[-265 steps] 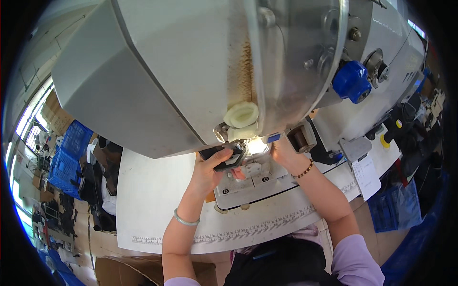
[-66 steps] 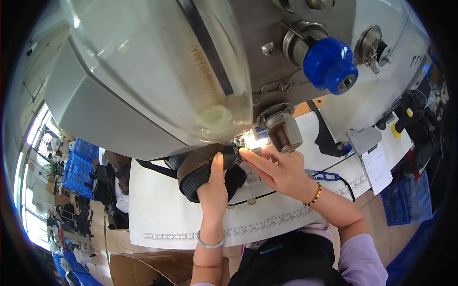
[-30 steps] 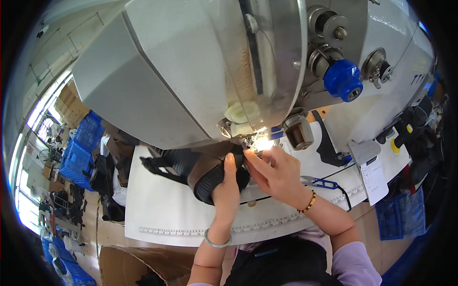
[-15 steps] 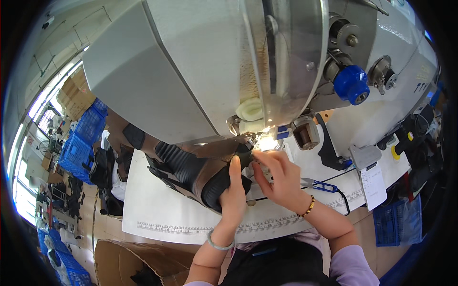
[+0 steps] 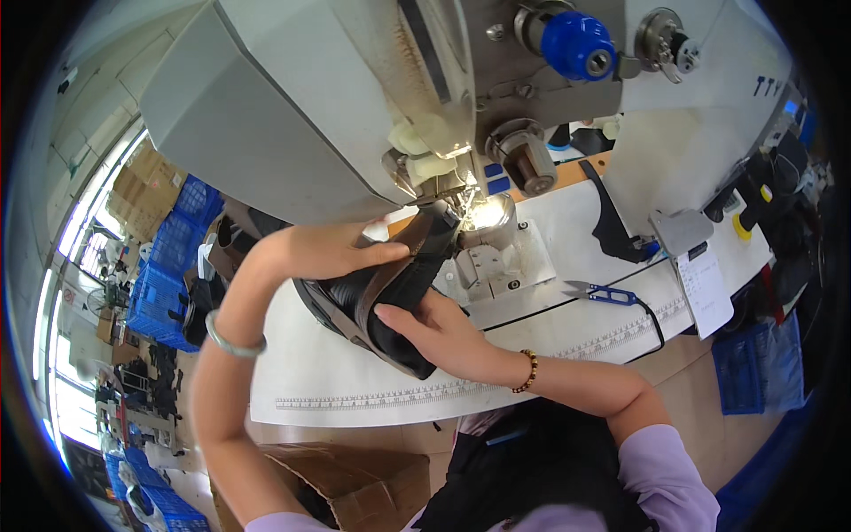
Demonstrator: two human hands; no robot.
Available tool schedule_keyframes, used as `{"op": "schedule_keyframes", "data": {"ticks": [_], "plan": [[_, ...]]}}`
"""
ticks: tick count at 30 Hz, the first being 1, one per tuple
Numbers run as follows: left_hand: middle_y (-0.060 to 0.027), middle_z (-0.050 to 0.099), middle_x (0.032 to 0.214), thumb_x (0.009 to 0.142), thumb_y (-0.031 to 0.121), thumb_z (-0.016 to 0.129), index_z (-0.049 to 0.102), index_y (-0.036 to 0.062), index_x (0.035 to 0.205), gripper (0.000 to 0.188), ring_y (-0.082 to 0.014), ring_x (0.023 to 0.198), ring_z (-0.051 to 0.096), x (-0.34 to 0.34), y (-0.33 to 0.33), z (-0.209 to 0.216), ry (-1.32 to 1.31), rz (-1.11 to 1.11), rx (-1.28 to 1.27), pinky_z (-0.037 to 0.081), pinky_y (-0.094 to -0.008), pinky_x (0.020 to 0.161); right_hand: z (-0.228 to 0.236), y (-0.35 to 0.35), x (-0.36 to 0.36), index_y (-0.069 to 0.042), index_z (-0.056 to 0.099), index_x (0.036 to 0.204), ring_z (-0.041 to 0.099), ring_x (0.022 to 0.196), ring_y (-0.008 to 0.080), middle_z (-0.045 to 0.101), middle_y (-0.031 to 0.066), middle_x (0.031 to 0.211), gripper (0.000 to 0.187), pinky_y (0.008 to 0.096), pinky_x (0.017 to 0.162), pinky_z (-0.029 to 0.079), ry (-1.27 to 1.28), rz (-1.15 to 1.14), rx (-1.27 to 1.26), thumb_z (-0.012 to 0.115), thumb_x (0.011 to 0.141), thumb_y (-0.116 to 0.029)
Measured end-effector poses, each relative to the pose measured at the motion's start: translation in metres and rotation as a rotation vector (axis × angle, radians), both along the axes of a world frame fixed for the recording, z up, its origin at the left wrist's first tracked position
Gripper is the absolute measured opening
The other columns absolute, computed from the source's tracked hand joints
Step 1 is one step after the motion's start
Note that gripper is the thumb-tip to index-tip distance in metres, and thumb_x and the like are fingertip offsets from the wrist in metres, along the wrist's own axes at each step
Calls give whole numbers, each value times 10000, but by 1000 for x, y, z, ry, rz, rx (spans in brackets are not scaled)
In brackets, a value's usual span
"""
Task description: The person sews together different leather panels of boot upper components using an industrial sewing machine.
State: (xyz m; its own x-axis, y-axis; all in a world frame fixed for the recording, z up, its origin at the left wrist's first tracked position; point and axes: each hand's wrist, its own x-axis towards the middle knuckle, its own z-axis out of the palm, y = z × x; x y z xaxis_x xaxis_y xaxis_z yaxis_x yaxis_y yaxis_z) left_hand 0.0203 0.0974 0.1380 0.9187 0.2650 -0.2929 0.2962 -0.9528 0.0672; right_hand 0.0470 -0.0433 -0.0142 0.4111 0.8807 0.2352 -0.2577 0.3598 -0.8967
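Note:
A black and brown leather piece [image 5: 412, 288], with a curved edge and folds, is held up at the lit needle area of a large grey sewing machine [image 5: 292, 115]. My left hand [image 5: 328, 251] grips its far left side, thumb lying on top and the other fingers partly hidden. Lower down, my right hand [image 5: 448, 337] is closed on the near right side, its thumb pressed on the black surface and its fingertips hidden. The upper end of the piece touches or sits right beside the presser foot [image 5: 434, 197]; the exact contact is hard to make out.
On the white table [image 5: 346, 395], with a printed ruler strip, lie blue-handled thread snips [image 5: 612, 295] and a black strip [image 5: 610, 222]. A paper card [image 5: 705, 288] hangs at the right. Blue crates [image 5: 164, 284] stand at the left, a cardboard box [image 5: 372, 483] below the table.
My left hand has moved from the near edge to the far left side of the piece. My right hand has come down from the needle to its near side. The view has shifted.

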Motion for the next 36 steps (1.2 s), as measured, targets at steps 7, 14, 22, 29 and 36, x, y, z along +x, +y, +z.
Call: {"op": "schedule_keyframes", "data": {"ticks": [7, 14, 22, 29, 36], "plan": [[-142, 584, 1010, 877, 518, 462, 393, -48, 1274, 695, -209, 931, 567, 12, -15, 1, 482, -188, -291, 447, -283, 820, 10, -54, 13, 13, 492, 1066, 571, 651, 84, 574, 35, 830, 239, 223, 553, 492, 235, 109, -90, 489, 898, -158], [-48, 521, 988, 833, 482, 576, 481, -7, 1109, 569, -117, 966, 498, 14, -8, -69, 68, 222, -1149, 395, -239, 874, 13, -83, 37, 1, 541, 1068, 539, 765, 57, 582, 10, 842, 281, 211, 662, 449, 215, 147, -188, 543, 849, -174], [-54, 564, 1042, 786, 263, 691, 472, 6, 1166, 509, -106, 958, 524, 5, -38, -49, -227, 272, -1213, 416, -247, 866, 27, -79, 63, 9, 475, 1019, 628, 601, 179, 568, 80, 789, 246, 252, 509, 535, 288, 55, -137, 508, 891, -199], [-68, 578, 970, 752, 264, 716, 533, 0, 1097, 472, -108, 897, 529, 9, -42, -28, -261, 163, -969, 428, -236, 818, 21, -56, 68, 9, 498, 873, 601, 501, 163, 546, 73, 628, 229, 240, 411, 505, 311, -8, -88, 515, 907, -218], [-49, 606, 892, 712, 225, 742, 563, -28, 1036, 449, -102, 833, 544, 16, -31, -25, -262, 131, -813, 433, -241, 775, 22, -48, 55, -22, 493, 752, 523, 379, 96, 521, 31, 535, 242, 191, 322, 387, 194, -139, 21, 547, 898, -208]]}}
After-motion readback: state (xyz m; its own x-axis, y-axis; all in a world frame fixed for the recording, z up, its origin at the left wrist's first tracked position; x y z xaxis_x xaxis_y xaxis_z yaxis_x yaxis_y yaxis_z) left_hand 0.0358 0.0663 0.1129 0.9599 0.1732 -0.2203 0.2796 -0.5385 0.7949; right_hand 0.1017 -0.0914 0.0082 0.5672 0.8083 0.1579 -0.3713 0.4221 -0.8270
